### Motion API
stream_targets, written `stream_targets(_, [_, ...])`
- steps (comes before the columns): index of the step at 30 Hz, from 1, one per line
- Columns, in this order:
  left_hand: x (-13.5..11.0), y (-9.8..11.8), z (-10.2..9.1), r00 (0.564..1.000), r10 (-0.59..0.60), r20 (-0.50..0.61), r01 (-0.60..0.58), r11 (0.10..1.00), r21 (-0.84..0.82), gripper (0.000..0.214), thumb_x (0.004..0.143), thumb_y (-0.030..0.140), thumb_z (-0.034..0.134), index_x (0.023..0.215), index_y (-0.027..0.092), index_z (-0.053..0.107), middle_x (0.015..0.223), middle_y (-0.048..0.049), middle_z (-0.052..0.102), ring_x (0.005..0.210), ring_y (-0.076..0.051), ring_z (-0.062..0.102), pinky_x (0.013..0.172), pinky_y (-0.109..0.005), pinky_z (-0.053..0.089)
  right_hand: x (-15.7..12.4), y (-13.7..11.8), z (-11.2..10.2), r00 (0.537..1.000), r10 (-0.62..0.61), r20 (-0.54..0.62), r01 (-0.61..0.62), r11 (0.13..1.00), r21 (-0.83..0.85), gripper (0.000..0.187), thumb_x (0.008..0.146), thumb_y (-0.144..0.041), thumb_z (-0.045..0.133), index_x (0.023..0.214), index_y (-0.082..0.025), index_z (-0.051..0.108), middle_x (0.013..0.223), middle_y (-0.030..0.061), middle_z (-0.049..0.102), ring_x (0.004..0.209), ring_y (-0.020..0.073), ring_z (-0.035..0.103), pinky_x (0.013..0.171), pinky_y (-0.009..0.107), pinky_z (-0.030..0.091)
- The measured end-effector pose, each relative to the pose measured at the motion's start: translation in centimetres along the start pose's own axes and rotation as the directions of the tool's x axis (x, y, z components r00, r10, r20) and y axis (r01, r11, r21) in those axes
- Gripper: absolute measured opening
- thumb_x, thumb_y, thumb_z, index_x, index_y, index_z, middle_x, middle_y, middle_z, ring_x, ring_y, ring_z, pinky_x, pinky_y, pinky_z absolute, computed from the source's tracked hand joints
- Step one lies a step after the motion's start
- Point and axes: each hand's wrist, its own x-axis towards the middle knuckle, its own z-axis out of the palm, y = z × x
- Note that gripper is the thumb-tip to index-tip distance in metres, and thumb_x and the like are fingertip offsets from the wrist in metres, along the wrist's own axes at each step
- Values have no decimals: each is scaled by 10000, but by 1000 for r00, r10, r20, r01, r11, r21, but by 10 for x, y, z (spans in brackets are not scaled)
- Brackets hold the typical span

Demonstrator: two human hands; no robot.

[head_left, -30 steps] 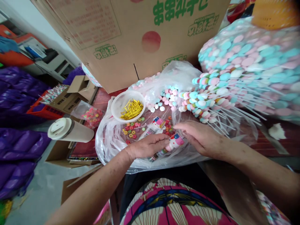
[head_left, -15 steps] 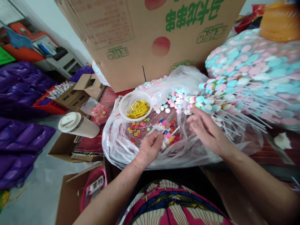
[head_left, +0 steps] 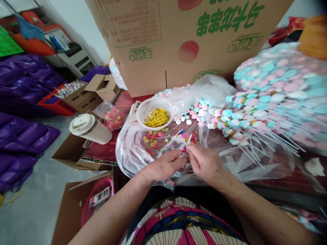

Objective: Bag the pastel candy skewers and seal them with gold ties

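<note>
both hands meet low over the middle of the surface. my left hand [head_left: 166, 166] and right hand [head_left: 204, 163] each pinch the same small wrapped sweet [head_left: 184, 150] between thumb and fingertips, knuckles nearly touching. only a sliver of pink and clear film shows between the fingers, and a thin white stick [head_left: 188, 139] rises from it, so i can't tell how much of the sweet is inside the wrap.

the sweet sits just above the crinkled clear plastic sheet [head_left: 127, 149] that covers the surface. it is close to the printed wrappers [head_left: 173, 144] and near the loose ring candies [head_left: 153, 139]. the white bowl [head_left: 143, 106] of gold twist ties [head_left: 156, 116] stands just behind them, and the bundle of lollipops [head_left: 237, 119] fans out to the right, well clear of my fingers. a lidded cup [head_left: 89, 127] lies on its side at the left edge, and a large cardboard box [head_left: 178, 44] stands behind everything.

i judge the piece very light, with a hard, brittle head that could crack or chip under pressure. the film looks thin, slick and easily crumpled. i'd hold it at the neck, where the film gathers around the stick, with fingertips only. the stick itself looks stiff but thin enough to bend.
</note>
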Motion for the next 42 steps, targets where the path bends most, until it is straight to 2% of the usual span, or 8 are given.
stream_targets(6, [-5, -11, -5, 997, -49, -64, 58, 988, 144, 192, 864, 232, 416, 772, 175, 575, 739, 6, 587, 757, -140, 525, 708, -238, 463, 14, 0, -16, 833, -526, 169, 553, 785, -281, 368, 874, -75, 376, 1177, -150, 570, 1197, 136, 609, 1184, 277, 471, 1008, 515, 330])
stream_targets(11, [-18, -11, -13, 976, -4, 216, -67, 945, 319, 197, 875, 254, 425, 758, 164, 556, 723, -3, 595, 668, -140, 553, 614, -220, 459, 4, 2, 0, 693, -554, 461, 675, 724, -145, 249, 855, -85, 403, 853, -148, 644, 754, 98, 653, 763, 235, 575, 866, 511, 441])
stream_targets(15, [-36, -8, -14, 979, 168, 113, -191, 582, 790, 125, 847, 188, 486, 849, 137, 599, 828, -82, 646, 743, -215, 602, 673, -302, 477, 4, -10, 8, 751, -227, 620, 130, 972, 198, 248, 844, -141, 379, 662, -169, 544, 572, 38, 576, 566, 180, 567, 586, 337, 499])
stream_targets(18, [-44, -17, -11, 913, 399, 87, -277, 448, 850, 198, 881, 157, 424, 897, 127, 618, 847, -100, 648, 748, -223, 592, 688, -336, 476, 18, -13, 1, 560, -71, 826, -408, 844, 349, 342, 898, -186, 294, 609, -194, 477, 429, -41, 440, 417, 126, 501, 479, 244, 457])
stream_targets(24, [-27, -38, -2, 832, 107, -545, -90, 994, 58, 219, 853, 281, 496, 738, 163, 641, 657, -14, 587, 653, -146, 548, 648, -259, 449, 43, 36, 21, 970, 114, 216, -98, 992, -83, 174, 841, -205, 477, 714, -166, 590, 739, 68, 616, 730, 198, 578, 718, 338, 468])
stream_targets(29, [-10, -30, -7, 813, -342, -471, -23, 789, -614, 170, 666, 318, 626, 606, 159, 625, 602, 4, 582, 530, -111, 496, 539, -238, 409, 33, 47, 36, 997, 58, 54, -49, 986, -159, 170, 834, -135, 442, 723, -168, 568, 743, 89, 605, 749, 211, 570, 713, 346, 474])
stream_targets(35, [3, -14, 2, 789, -298, -538, -126, 778, -616, 117, 606, 259, 642, 552, 155, 647, 513, 20, 553, 481, -93, 462, 485, -213, 349, 21, -11, -2, 983, 35, 178, -92, 943, 319, 148, 926, -212, 410, 813, -215, 504, 604, -40, 524, 515, 100, 499, 506, 202, 414])
stream_targets(42, [6, -22, -3, 721, -402, -565, -123, 727, -675, 152, 595, 304, 692, 631, 158, 666, 592, 14, 621, 473, -110, 526, 467, -224, 379, 18, 35, 11, 1000, 5, 1, -5, 1000, 29, 122, 861, -164, 503, 827, -208, 612, 808, 53, 630, 777, 189, 586, 717, 307, 460])
